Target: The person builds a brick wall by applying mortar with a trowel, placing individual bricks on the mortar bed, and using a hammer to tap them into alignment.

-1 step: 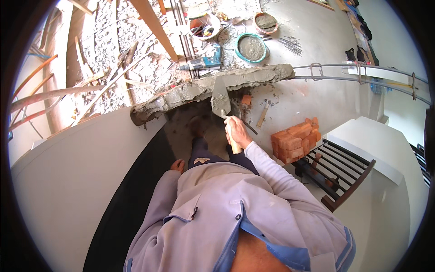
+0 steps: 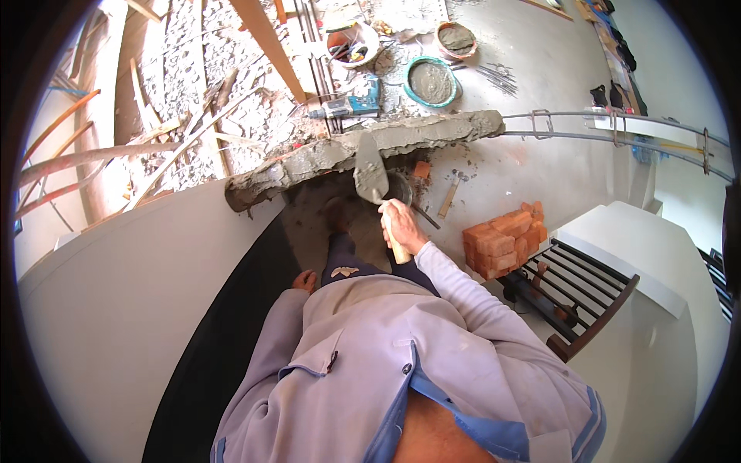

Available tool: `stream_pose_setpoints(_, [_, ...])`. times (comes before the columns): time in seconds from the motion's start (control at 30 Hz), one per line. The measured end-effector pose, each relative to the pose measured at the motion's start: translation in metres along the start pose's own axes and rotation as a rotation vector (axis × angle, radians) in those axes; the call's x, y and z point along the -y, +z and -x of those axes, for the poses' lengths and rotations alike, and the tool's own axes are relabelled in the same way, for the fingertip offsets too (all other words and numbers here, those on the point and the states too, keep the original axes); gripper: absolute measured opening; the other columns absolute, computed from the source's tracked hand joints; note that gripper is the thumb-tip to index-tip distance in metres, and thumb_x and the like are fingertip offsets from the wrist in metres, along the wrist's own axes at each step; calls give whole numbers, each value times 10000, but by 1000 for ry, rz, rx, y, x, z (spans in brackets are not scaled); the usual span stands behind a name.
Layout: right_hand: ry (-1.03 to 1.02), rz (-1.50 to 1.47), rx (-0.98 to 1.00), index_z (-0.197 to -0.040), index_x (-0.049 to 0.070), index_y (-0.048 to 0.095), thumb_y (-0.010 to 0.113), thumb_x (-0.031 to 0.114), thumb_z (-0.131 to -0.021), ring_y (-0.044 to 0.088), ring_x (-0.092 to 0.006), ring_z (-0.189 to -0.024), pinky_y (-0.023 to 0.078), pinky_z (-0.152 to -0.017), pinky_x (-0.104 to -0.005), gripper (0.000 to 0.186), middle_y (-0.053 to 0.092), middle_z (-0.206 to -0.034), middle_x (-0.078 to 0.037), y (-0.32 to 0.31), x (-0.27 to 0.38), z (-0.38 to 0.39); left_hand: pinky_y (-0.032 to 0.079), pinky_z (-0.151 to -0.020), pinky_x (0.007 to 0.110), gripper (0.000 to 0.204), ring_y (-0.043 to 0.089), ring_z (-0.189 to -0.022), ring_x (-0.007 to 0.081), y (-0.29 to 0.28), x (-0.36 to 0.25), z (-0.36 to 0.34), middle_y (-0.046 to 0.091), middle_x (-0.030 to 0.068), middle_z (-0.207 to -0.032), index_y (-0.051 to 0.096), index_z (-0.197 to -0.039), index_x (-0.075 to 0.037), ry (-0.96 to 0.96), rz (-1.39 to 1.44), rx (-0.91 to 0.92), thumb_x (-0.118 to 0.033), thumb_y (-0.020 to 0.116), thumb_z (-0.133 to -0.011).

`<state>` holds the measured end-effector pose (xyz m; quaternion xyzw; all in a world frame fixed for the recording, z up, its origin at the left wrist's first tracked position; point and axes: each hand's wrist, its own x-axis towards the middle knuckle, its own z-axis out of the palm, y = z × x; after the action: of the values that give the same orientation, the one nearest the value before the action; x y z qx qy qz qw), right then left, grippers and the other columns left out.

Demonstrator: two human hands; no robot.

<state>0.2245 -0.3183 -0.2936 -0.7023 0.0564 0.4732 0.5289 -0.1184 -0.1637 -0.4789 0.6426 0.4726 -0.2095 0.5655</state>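
My right hand [image 2: 403, 225] is wrapped round the pale wooden handle of a pointed trowel [image 2: 371, 171]. Wet grey mortar coats part of its blade, whose tip overlaps the front of a rough mortar-covered ledge [image 2: 347, 156]; whether it touches there I cannot tell. Beside my left thigh hangs my left hand [image 2: 306, 282], fingers loosely apart and holding nothing visible. Partly behind the trowel and my right hand, a dark round pan [image 2: 400, 189] shows below the ledge.
Beyond the ledge are a teal-rimmed mortar bucket [image 2: 431, 82], another mortar bucket [image 2: 457, 40], a tool bucket [image 2: 353, 45] and a blue power drill [image 2: 355, 102]. Bricks [image 2: 503, 241] are stacked at right, by a black-slatted rack [image 2: 579, 289]. Steel rebar [image 2: 571, 113] juts rightward. Rubble [image 2: 174, 85] lies far left.
The trowel and my right hand have shifted slightly left, and the blade has turned a little leftward. My left hand stays beside my thigh.
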Motion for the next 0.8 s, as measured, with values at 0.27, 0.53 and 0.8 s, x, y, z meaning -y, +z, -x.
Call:
stream_pose_setpoints(0.27, [-323, 948, -142, -922, 18, 485, 444, 324, -943, 613, -444, -785, 475, -690, -534, 309, 623, -835, -287, 35, 11, -7, 478, -910, 345, 472, 628, -1035, 257, 7, 28, -16, 666, 172, -1085, 625, -1171, -19, 14, 74, 36, -379, 595, -868])
stream_pose_setpoints(0.53, [-517, 1060, -262, -870, 35, 476, 453, 265, -953, 581, -391, -558, 465, -517, -500, 246, 574, -637, -188, -40, 24, 14, 478, -899, 359, 436, 628, -1017, 261, 14, 33, -27, 674, 153, -1068, 650, -1145, -68, -122, 126, 60, -387, 599, -853])
stream_pose_setpoints(0.8, [189, 284, 361, -915, 114, 500, 423, 323, -965, 539, -165, -547, 454, -450, -369, 229, 520, -718, -40, 142, 46, -3, 423, -580, 288, 259, 499, -657, 102, 3, 25, -8, 566, -2, -714, 669, -915, -45, 73, 248, -160, -285, 573, -895])
